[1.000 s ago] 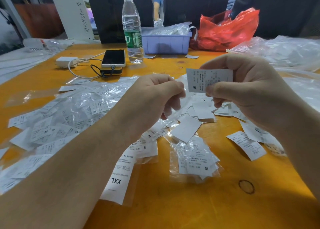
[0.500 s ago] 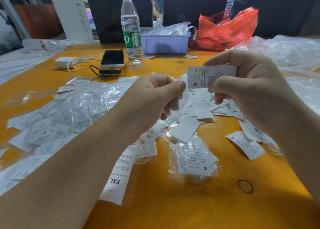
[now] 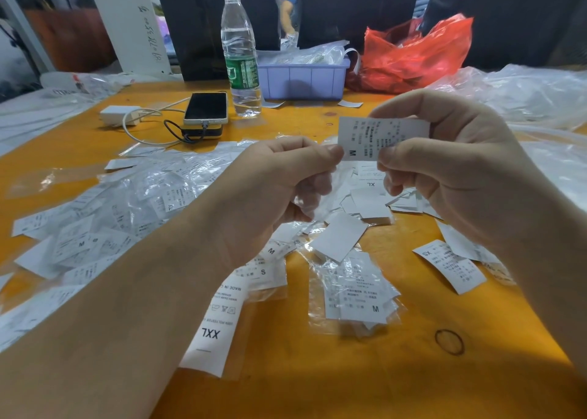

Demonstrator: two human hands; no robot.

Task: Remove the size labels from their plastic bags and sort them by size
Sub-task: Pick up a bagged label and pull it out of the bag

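So the M label (image 3: 374,137) is up in the air in front of me, pinched near its lower edge and right end by my right hand (image 3: 451,164), thumb under and fingers curled behind. My left hand (image 3: 279,177) is curled around a crinkly clear plastic bag (image 3: 313,196), thumb tip right at the label's left corner. These labels look feather-light, thin and floppy, probably slick too, so I'd keep pinching at an edge or corner rather than the middle. The bag is limp film and will likely cling. Just below on the orange surface (image 3: 349,387) sits another bag of M labels (image 3: 355,294), still full. There's a loose XL stack (image 3: 371,193) under my hands, an XS label (image 3: 451,264) to the right, and a bagged XXL label (image 3: 212,326) near my left arm. The purple bin (image 3: 301,78) at the back holds more plastic.
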